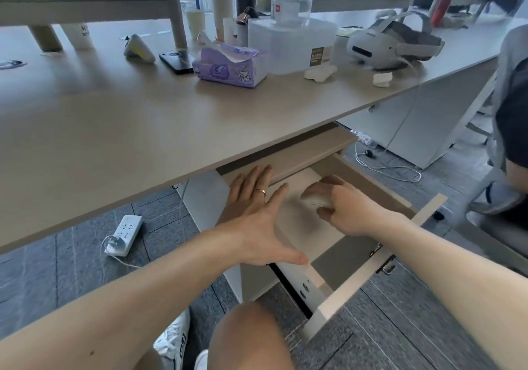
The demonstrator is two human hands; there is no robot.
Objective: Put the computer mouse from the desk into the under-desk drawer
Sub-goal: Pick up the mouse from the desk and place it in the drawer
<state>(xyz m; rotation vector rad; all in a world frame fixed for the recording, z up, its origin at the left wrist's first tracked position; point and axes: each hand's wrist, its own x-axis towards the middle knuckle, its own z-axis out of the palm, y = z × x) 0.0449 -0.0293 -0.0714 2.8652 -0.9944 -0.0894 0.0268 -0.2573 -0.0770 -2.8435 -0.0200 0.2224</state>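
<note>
On the floor under the bench's (pixel 120 129) left part lies a white power strip (pixel 124 234) with its cable. On the bench top, going rightward along the far side, stand a grey handheld controller (pixel 138 48), a black phone (pixel 177 61), a purple tissue box (pixel 228 68), a clear plastic container (pixel 294 42) with a round lid, two crumpled white tissues (pixel 320 73) near the front edge, and a white VR headset (pixel 391 41).

Below the bench's front edge the under-desk drawer (pixel 368 275) is pulled out. The left hand (pixel 258 215) is spread flat and open, fingers splayed, over the drawer's left side, with a ring on one finger; it holds nothing, and its thumb lies at the drawer's near left wall. Just to its right, apart from it, the right hand (pixel 347 206) is curled over the white computer mouse (pixel 315 199), gripping it from above with fingers at its far side and thumb at the near side. The mouse is inside the drawer, low over the pale bottom; whether it touches the bottom cannot be told.

At the far right edge, a seated person's sleeve (pixel 511 83) shows.
</note>
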